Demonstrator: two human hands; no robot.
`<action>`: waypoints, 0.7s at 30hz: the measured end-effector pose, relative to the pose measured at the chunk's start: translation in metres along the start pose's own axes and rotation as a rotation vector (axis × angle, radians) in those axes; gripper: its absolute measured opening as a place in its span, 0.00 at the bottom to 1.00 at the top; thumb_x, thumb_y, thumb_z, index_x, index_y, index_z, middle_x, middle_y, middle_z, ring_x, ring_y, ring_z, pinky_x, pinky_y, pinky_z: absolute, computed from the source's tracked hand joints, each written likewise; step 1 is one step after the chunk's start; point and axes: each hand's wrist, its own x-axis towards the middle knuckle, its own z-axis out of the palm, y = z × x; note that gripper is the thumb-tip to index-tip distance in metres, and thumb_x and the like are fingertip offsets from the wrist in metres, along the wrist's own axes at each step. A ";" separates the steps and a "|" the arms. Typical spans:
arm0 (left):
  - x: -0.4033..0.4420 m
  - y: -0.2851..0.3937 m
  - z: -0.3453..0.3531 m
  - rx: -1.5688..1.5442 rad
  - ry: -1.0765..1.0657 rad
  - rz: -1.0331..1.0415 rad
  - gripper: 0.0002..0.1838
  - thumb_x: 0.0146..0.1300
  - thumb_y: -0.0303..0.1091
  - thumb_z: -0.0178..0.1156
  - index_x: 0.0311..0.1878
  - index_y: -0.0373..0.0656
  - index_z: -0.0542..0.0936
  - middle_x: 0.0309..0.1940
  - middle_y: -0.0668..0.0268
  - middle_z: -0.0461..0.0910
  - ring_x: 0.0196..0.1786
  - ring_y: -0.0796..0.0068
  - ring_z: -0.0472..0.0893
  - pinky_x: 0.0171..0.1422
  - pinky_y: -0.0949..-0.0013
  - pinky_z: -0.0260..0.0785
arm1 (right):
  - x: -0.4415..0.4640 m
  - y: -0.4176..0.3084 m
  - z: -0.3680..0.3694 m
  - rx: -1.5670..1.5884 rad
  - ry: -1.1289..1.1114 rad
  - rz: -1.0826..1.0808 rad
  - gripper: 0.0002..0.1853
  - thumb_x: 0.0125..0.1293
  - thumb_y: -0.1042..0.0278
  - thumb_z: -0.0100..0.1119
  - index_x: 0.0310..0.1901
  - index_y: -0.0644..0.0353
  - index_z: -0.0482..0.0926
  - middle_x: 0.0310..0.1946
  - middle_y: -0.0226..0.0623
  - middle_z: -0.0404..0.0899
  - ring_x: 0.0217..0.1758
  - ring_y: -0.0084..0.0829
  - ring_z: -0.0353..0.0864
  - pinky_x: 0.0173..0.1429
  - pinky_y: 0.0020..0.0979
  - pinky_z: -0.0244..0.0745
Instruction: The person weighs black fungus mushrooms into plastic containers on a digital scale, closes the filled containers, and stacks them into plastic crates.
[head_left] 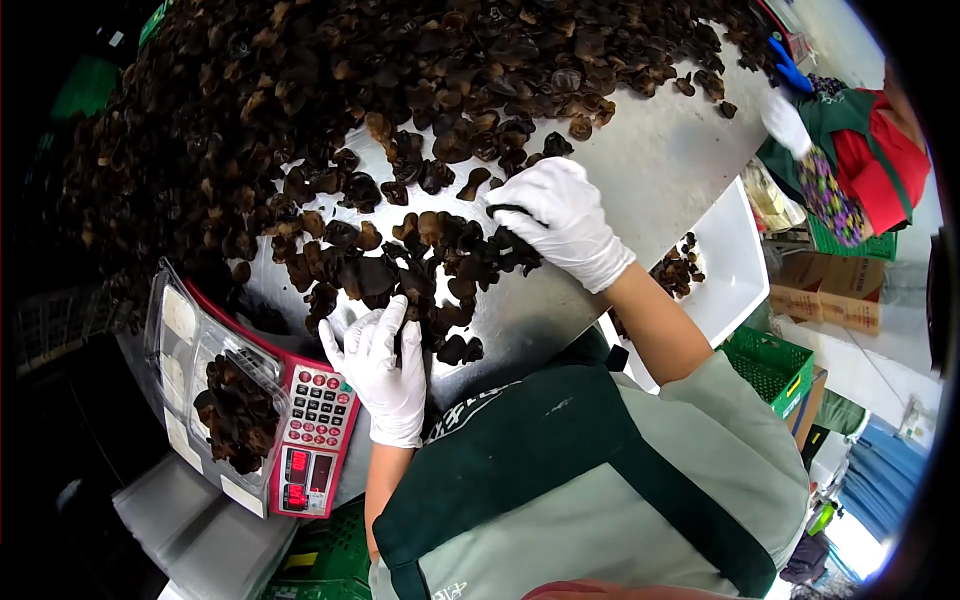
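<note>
Dark brown wood ear mushrooms (430, 230) lie loose on the metal table, within reach of both gloved hands. My left hand (382, 370), in a white glove, rests at the near edge of these pieces with its fingers spread, touching some of them. My right hand (560, 215), also gloved in white, is curled over the right side of the scatter. A dark wood ear piece (515, 212) shows between its thumb and fingers. Left of my left hand, a red digital scale (318, 425) bears a clear plastic box (180, 320) with a clump of wood ears (238, 410) inside.
A large heap of wood ears (300, 80) covers the far side of the metal table (640, 150). Near my right forearm stands a white bin (735, 250) with some pieces inside. Green crates (768, 368) and cardboard boxes (825, 290) are at right, beside a co-worker (850, 150).
</note>
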 end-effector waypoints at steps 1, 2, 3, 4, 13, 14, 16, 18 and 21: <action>0.002 0.001 0.000 0.014 -0.003 0.008 0.20 0.57 0.24 0.68 0.54 0.49 0.87 0.43 0.70 0.84 0.50 0.68 0.80 0.82 0.44 0.50 | -0.005 0.002 -0.004 -0.001 -0.001 0.001 0.11 0.64 0.55 0.69 0.45 0.45 0.87 0.47 0.28 0.85 0.56 0.32 0.81 0.68 0.40 0.68; 0.003 0.002 -0.001 0.028 -0.005 0.017 0.20 0.57 0.23 0.68 0.54 0.47 0.86 0.46 0.68 0.84 0.52 0.66 0.80 0.81 0.45 0.51 | -0.009 0.003 -0.009 -0.034 -0.031 0.046 0.16 0.61 0.54 0.71 0.50 0.45 0.87 0.54 0.31 0.83 0.62 0.36 0.78 0.72 0.42 0.66; 0.005 0.003 0.000 0.027 -0.005 0.019 0.20 0.57 0.23 0.68 0.54 0.47 0.86 0.46 0.68 0.84 0.52 0.66 0.80 0.81 0.45 0.51 | -0.012 0.003 -0.012 -0.067 -0.060 0.091 0.22 0.59 0.52 0.73 0.55 0.45 0.86 0.62 0.35 0.80 0.67 0.40 0.74 0.75 0.44 0.64; 0.007 0.003 0.000 -0.036 0.008 0.039 0.21 0.55 0.22 0.67 0.54 0.46 0.86 0.46 0.65 0.82 0.53 0.62 0.80 0.78 0.45 0.55 | -0.015 0.000 -0.014 -0.066 -0.059 0.092 0.22 0.59 0.52 0.73 0.55 0.45 0.86 0.62 0.35 0.80 0.67 0.40 0.74 0.75 0.44 0.64; -0.024 0.005 -0.017 -0.262 0.143 0.149 0.25 0.47 0.10 0.63 0.51 0.39 0.83 0.41 0.54 0.81 0.43 0.52 0.81 0.45 0.52 0.71 | 0.003 -0.050 0.012 -0.076 -0.453 -0.230 0.42 0.55 0.41 0.74 0.73 0.33 0.72 0.78 0.35 0.62 0.78 0.43 0.62 0.75 0.50 0.64; -0.027 0.004 -0.021 -0.267 0.185 0.178 0.25 0.48 0.08 0.61 0.51 0.38 0.82 0.38 0.56 0.80 0.38 0.54 0.80 0.40 0.58 0.72 | 0.006 -0.047 0.021 -0.130 -0.489 -0.254 0.39 0.57 0.43 0.72 0.72 0.33 0.74 0.77 0.34 0.64 0.75 0.43 0.65 0.74 0.48 0.66; -0.040 -0.002 -0.027 -0.308 0.252 0.204 0.24 0.49 0.07 0.60 0.51 0.37 0.82 0.35 0.57 0.78 0.32 0.56 0.78 0.34 0.62 0.70 | 0.006 -0.032 0.036 -0.022 -0.254 -0.244 0.24 0.59 0.52 0.71 0.59 0.38 0.84 0.58 0.30 0.81 0.55 0.35 0.82 0.51 0.34 0.83; -0.053 -0.006 -0.039 -0.292 0.359 0.221 0.24 0.49 0.07 0.60 0.50 0.37 0.82 0.32 0.57 0.77 0.26 0.58 0.75 0.30 0.64 0.68 | 0.003 -0.025 0.040 -0.099 -0.162 -0.259 0.18 0.60 0.59 0.71 0.53 0.41 0.86 0.50 0.26 0.84 0.48 0.29 0.85 0.45 0.29 0.84; -0.098 -0.031 -0.060 -0.412 0.512 0.063 0.18 0.55 0.11 0.62 0.50 0.34 0.83 0.38 0.55 0.80 0.36 0.58 0.80 0.39 0.66 0.73 | 0.014 -0.019 0.036 0.165 -0.117 -0.174 0.11 0.63 0.67 0.70 0.48 0.47 0.88 0.45 0.29 0.86 0.46 0.31 0.87 0.48 0.30 0.85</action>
